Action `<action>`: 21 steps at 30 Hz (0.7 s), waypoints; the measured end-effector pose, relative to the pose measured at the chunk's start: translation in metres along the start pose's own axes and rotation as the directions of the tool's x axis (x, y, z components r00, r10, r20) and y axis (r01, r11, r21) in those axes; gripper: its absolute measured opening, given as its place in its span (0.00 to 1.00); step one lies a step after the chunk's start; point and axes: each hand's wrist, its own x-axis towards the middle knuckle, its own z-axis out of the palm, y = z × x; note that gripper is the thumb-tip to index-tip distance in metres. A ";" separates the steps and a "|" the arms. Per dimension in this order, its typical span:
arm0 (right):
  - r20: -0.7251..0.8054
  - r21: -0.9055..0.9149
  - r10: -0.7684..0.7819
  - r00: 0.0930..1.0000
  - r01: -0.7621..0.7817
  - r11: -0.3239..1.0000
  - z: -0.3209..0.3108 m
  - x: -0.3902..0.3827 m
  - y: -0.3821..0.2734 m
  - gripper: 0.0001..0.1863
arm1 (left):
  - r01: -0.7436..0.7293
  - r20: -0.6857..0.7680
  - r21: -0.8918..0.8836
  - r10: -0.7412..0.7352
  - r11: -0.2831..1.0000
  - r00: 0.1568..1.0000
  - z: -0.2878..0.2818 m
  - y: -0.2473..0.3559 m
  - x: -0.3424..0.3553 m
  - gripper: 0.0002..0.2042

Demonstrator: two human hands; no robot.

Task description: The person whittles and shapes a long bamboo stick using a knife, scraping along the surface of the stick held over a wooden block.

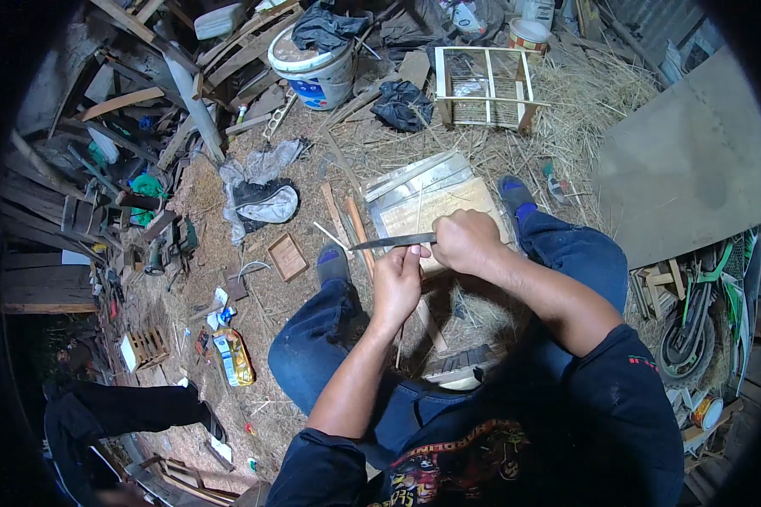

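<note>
In my right hand [468,242] is the handle of a knife [393,241], fingers wrapped round it. Its dark blade points left, crossing just above my left thumb. My left hand [396,283] is closed in a pinch on a thin wooden stick [420,205], which runs up past the blade; the pinched part is hidden. The two hands nearly touch. Beneath them, between my feet, lies a pale wooden board [435,209] on top of a shiny flat sheet [423,182].
Wood strips [358,224] lie left of the board, near a small wooden box [288,257]. Beyond stand a white bucket [314,74] and a slatted wooden frame [485,86]. A large flat panel [693,156] leans at right. Another person's dark-clothed leg [135,407] reaches in at lower left.
</note>
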 end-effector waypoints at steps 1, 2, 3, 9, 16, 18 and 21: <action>-0.004 -0.001 0.002 1.000 -0.002 1.000 0.000 0.003 0.003 0.11 | -0.011 -0.018 0.006 0.011 1.000 1.000 0.001 0.001 -0.001 0.15; 0.023 -0.007 0.053 0.998 -0.053 0.999 0.000 0.007 0.006 0.11 | -0.010 -0.018 0.010 0.010 1.000 1.000 0.000 -0.002 -0.002 0.15; 0.048 -0.016 0.106 0.993 -0.105 0.994 -0.001 0.012 0.011 0.11 | -0.063 -0.025 0.085 0.065 0.994 0.998 -0.001 -0.006 -0.002 0.15; -0.126 -0.039 0.323 0.938 -0.330 0.943 -0.027 0.038 0.070 0.12 | -0.150 -0.073 0.248 0.172 0.957 0.982 -0.005 0.007 -0.008 0.15; -0.030 0.004 0.019 0.999 -0.019 1.000 0.005 -0.002 0.000 0.11 | -0.254 -0.093 0.404 0.316 0.879 0.944 -0.001 0.009 -0.004 0.11; -0.020 -0.010 -0.023 1.000 0.022 1.000 0.012 0.001 0.005 0.11 | -0.208 -0.099 0.390 0.266 0.897 0.959 0.000 0.013 -0.005 0.11; -0.032 -0.064 -0.014 0.999 0.012 0.998 0.017 0.010 0.018 0.11 | -0.166 -0.083 0.421 0.220 0.892 0.972 -0.003 0.014 -0.004 0.11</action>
